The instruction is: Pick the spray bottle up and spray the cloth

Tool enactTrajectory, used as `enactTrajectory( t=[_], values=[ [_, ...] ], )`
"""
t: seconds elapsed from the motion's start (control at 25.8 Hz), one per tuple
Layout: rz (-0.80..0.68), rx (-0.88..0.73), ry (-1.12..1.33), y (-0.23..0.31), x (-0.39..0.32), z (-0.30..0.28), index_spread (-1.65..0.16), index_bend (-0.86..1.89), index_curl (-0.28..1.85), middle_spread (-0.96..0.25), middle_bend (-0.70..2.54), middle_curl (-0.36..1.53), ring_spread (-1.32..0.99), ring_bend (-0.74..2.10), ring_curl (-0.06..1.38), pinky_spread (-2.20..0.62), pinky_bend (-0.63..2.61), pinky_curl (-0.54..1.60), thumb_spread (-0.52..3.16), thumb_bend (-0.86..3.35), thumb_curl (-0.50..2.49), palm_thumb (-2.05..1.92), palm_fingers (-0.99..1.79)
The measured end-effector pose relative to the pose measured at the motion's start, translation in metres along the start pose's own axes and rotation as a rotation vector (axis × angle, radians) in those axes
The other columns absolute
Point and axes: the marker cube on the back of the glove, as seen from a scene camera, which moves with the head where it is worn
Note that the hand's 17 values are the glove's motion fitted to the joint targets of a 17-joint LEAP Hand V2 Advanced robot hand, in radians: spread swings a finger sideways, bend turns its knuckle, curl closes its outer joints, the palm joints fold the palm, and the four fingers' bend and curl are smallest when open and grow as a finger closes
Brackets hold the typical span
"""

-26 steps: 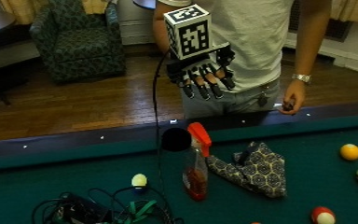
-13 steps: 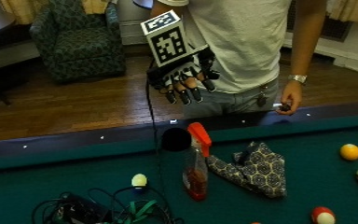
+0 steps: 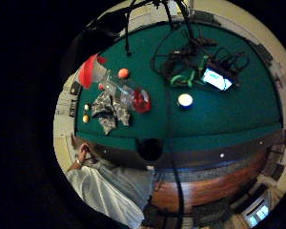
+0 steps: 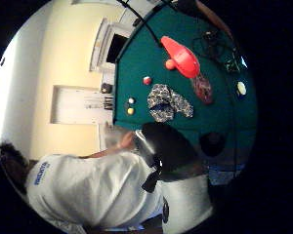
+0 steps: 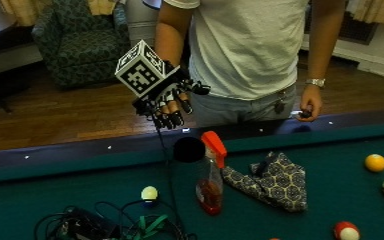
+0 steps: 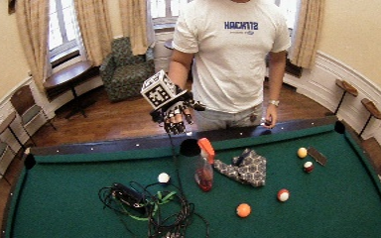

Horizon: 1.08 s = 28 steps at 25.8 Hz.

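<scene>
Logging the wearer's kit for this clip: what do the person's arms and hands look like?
The right hand wears a black glove with pale patches on the fingers. The other hand is bare, a silver wristwatch above it. White short sleeves leave both forearms uncovered.

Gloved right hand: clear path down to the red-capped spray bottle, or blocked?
Probably clear. The gloved right hand hangs above the table rail, the clear red-capped spray bottle upright below, the patterned cloth beside it.

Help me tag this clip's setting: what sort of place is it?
Probably a lounge or game room: a green-felt pool table with billiard balls, an armchair, curtained windows.
</scene>
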Motion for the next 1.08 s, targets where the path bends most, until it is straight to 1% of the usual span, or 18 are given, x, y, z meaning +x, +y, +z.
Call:
enactTrajectory(
  t=[0.43, 0.77, 1.08],
  values=[
    [0.016, 0.052, -0.391, 0.021, 0.028, 0.038, -0.43, 0.13, 0.25, -0.11, 0.20, 0.30, -0.08, 0.33, 0.26, 0.21, 0.37, 0.31, 1.04, -0.02, 0.27, 0.46, 0.42],
    [0.028, 0.049, -0.516, 0.020, 0.046, 0.083, -0.42, 0.14, 0.25, -0.13, 0.20, 0.32, -0.09, 0.33, 0.28, 0.19, 0.35, 0.32, 1.04, 0.00, 0.29, 0.54, 0.43],
    [0.021, 0.004, -0.588, -0.010, 0.043, 0.111, -0.41, 0.13, 0.25, -0.15, 0.20, 0.33, -0.12, 0.35, 0.29, 0.15, 0.33, 0.32, 1.03, -0.01, 0.31, 0.60, 0.44]
  ],
)
